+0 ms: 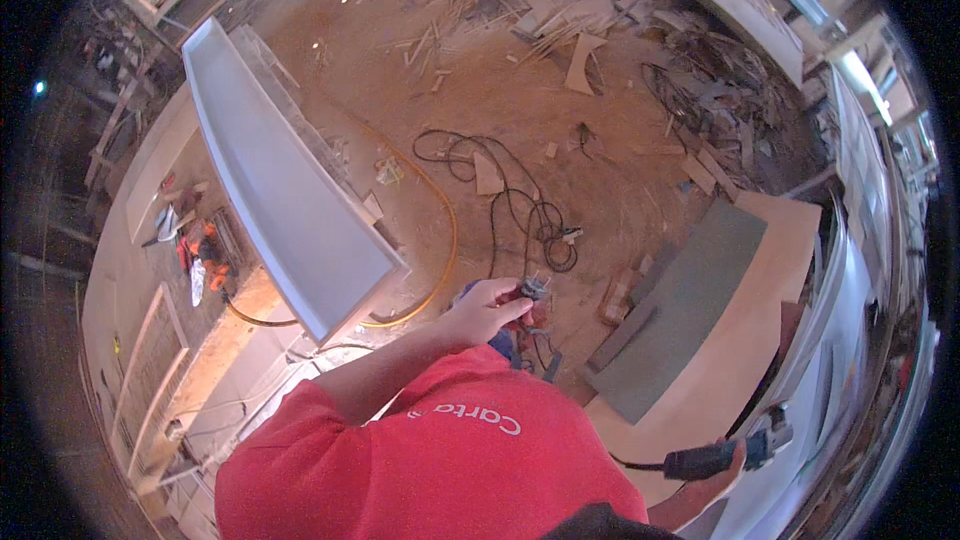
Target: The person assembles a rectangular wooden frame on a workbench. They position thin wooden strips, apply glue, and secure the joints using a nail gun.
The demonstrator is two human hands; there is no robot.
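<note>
My left hand (488, 312) reaches out in front of my body, its fingers pinched around a dark plug (532, 288) with thin prongs. A black cable lies close by it and loops over the floor. Off to my lower right, my right hand (735, 468) is wrapped around an angle grinder (705, 460) with a dark body and a silvery head. A black cord leaves the grinder's rear end toward my body. Part of the right hand is hidden behind the tool.
On the left stands a long pale tray-like panel (285, 175) with raised edges. A coiled black cable (550, 225) and a yellow hose (452, 215) cross the dusty floor. Wood scraps (580, 65) litter the far side. A grey-green sheet (690, 310) lies on a board at right.
</note>
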